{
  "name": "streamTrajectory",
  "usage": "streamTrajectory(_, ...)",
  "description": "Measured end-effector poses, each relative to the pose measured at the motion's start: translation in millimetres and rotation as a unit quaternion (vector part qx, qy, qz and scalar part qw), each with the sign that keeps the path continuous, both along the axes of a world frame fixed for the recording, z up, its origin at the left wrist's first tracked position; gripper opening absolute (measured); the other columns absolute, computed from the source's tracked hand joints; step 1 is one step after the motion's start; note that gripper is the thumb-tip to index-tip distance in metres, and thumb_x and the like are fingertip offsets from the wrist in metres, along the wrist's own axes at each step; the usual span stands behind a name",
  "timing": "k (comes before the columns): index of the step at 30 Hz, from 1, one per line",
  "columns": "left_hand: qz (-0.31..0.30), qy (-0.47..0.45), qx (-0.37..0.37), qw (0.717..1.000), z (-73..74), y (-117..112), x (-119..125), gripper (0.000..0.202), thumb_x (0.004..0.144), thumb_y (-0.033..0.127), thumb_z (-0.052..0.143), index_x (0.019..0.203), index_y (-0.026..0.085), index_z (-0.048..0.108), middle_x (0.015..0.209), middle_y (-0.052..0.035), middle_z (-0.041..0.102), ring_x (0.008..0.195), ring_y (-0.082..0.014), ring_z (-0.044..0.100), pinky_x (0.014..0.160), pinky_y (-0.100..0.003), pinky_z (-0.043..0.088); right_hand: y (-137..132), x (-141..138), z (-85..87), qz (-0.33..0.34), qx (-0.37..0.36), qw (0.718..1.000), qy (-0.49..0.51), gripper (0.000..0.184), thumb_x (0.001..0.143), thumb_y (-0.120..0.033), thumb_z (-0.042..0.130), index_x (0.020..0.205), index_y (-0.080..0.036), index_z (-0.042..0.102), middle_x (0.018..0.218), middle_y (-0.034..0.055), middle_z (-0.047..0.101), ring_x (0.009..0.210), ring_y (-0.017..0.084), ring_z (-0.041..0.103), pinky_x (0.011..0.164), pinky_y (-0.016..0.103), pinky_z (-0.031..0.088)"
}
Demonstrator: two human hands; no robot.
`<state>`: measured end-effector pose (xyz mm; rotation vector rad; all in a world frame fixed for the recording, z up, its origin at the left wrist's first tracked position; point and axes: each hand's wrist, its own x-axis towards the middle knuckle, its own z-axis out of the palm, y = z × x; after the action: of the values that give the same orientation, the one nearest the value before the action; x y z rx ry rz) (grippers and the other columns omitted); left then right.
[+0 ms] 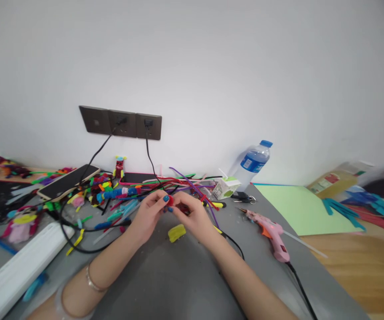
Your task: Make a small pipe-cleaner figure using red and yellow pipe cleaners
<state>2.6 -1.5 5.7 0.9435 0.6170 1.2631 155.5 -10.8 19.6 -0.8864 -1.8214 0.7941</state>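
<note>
Both my hands meet over the middle of the grey table, fingertips pinched together. Between the thumbs and fingers of my left hand (152,212) and my right hand (189,214) is a small red fuzzy piece (170,201), mostly covered by the fingers. It looks like pipe cleaner, though its exact shape is hidden. Just below the hands lies a yellow fuzzy piece (176,233), flat on the table. Behind them spreads a pile of red, purple and green pipe cleaners (185,180).
A pink glue gun (271,231) lies to the right, its cord running frontward. A water bottle (255,161), a small carton (226,187) and keys (245,198) stand or lie behind. Leftward are a phone (68,182), small pipe-cleaner figures (21,224), a white power strip (21,271) and looping black cables.
</note>
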Motion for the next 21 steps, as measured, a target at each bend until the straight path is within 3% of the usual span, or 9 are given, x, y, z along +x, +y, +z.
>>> streamTrajectory(9, 0.036, 0.056, 0.048, 0.997, -0.1, -0.2, 0.5, 0.033, 0.073, 0.042, 0.077, 0.062, 0.017, 0.058, 0.068, 0.0015, 0.048, 0.065, -0.0119, 0.041, 0.060, -0.023, 0.035, 7.2, -2.7, -4.8, 0.033, -0.153, 0.976, 0.150, 0.024, 0.076, -0.039, 0.072, 0.075, -0.019, 0.060, 0.068, -0.0005, 0.058, 0.060, 0.012, 0.050, 0.056, 0.025, 0.042)
streamTrajectory(14, 0.074, 0.128, 0.117, 0.982, -0.9, 1.1, -0.1, 0.030, 0.074, 0.044, 0.076, 0.065, 0.017, 0.063, 0.070, -0.0011, 0.055, 0.067, -0.0138, 0.046, 0.062, -0.024, 0.038, 6.7, -3.7, -3.4, 0.037, -0.163, 0.972, 0.166, 0.027, 0.075, -0.041, 0.073, 0.074, -0.019, 0.058, 0.065, -0.0021, 0.054, 0.056, 0.010, 0.047, 0.053, 0.024, 0.041)
streamTrajectory(19, 0.053, 0.135, 0.066, 0.987, -3.2, 0.8, 2.5, 0.037, 0.075, 0.052, 0.073, 0.090, 0.019, 0.069, 0.074, -0.0012, 0.059, 0.062, -0.0128, 0.046, 0.058, -0.024, 0.037, 7.4, -1.1, -4.9, -0.004, -0.115, 0.976, 0.183, 0.023, 0.079, -0.038, 0.069, 0.077, -0.020, 0.056, 0.064, -0.0033, 0.052, 0.054, 0.010, 0.046, 0.052, 0.023, 0.039)
streamTrajectory(21, 0.019, 0.146, 0.060, 0.987, -4.3, 0.9, 2.6, 0.036, 0.078, 0.053, 0.068, 0.085, 0.018, 0.069, 0.068, -0.0003, 0.057, 0.060, -0.0125, 0.046, 0.056, -0.024, 0.036, 7.9, 1.2, -4.8, -0.034, -0.083, 0.976, 0.199, 0.019, 0.081, -0.035, 0.067, 0.080, -0.020, 0.056, 0.066, -0.0029, 0.053, 0.057, 0.011, 0.048, 0.054, 0.024, 0.040)
